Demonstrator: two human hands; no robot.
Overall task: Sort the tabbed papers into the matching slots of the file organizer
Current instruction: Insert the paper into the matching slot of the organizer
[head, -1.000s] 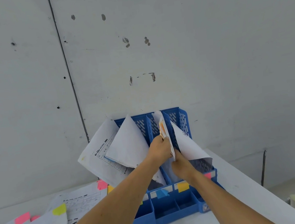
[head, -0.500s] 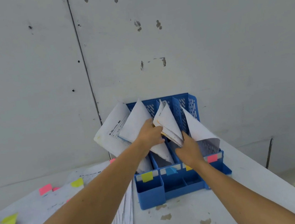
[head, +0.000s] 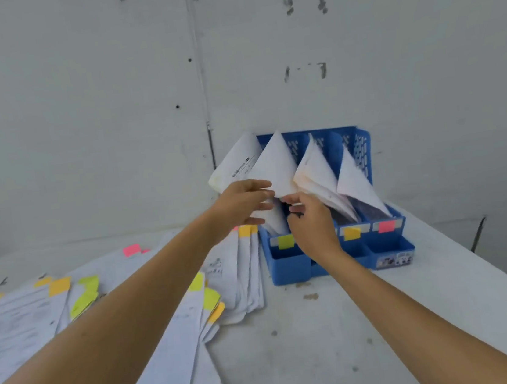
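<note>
Both hands reach to the one blue file organizer (head: 287, 267) at the far side of the worktop (head: 330, 358). The left hand (head: 242, 206) is released, fingers straight against the two white sheets (head: 274, 167) leaning out of the leftmost slot. The right hand (head: 312, 226) sits just right of it, fingers curled at those sheets' lower edge; whether it grasps one I cannot tell. Further right, a thin bundle (head: 317, 174) and one single sheet (head: 353, 179) stand in other slots. Three slot labels show: yellow-green label (head: 285, 241), orange label (head: 351, 232), pink label (head: 386, 226). Loose tabbed papers (head: 196, 358) lie fanned on the left, with pink, orange and yellow-green tabs.
</note>
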